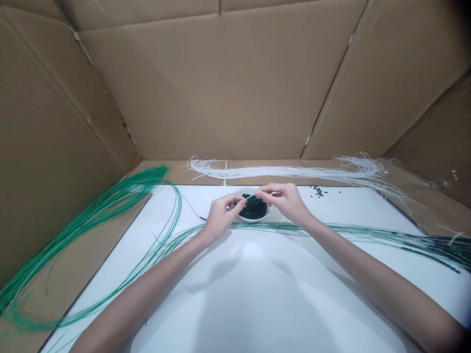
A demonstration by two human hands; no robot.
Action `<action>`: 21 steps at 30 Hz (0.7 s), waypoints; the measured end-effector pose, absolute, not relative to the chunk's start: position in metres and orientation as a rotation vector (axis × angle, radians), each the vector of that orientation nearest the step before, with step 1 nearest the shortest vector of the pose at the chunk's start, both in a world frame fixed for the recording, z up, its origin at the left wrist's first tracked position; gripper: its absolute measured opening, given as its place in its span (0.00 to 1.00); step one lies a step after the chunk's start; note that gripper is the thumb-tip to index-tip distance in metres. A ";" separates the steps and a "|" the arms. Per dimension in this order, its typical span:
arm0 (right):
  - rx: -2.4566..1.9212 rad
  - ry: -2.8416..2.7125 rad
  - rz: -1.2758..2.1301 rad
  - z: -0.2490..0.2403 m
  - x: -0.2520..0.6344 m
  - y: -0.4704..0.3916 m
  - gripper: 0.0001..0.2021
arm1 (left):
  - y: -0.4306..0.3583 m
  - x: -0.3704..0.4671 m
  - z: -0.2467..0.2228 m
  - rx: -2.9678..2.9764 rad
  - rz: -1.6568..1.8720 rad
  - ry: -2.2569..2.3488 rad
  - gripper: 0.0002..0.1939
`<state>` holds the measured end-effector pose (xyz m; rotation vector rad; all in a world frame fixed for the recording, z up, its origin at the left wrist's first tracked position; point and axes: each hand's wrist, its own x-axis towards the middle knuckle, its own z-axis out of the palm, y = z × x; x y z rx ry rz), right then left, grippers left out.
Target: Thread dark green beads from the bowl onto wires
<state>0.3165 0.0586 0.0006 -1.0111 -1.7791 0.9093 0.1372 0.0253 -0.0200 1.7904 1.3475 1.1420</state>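
Note:
Over a white bowl of small dark beads, my two hands are close together. My left hand pinches a thin green strand between thumb and fingertips. The same strand reaches my right hand, whose thumb and fingers are pinched at its other side. Whether a bead sits between the right fingertips is too small to make out. A thin strand with a dark section near its end shows just left of my left hand. Long green strands run across the table under both wrists.
A thick bundle of green strands lies along the left side. White strands stretch along the back on cardboard. Loose dark beads are scattered at the back right of the white table. Cardboard walls surround the left, back and right.

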 end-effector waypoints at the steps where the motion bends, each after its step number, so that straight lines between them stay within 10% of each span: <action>1: -1.017 -1.765 0.925 0.001 0.316 0.059 0.10 | 0.026 0.137 -0.020 1.780 1.139 1.350 0.13; 21: -1.094 -1.680 1.012 0.001 0.317 0.061 0.11 | 0.034 0.127 -0.004 1.346 0.848 1.079 0.16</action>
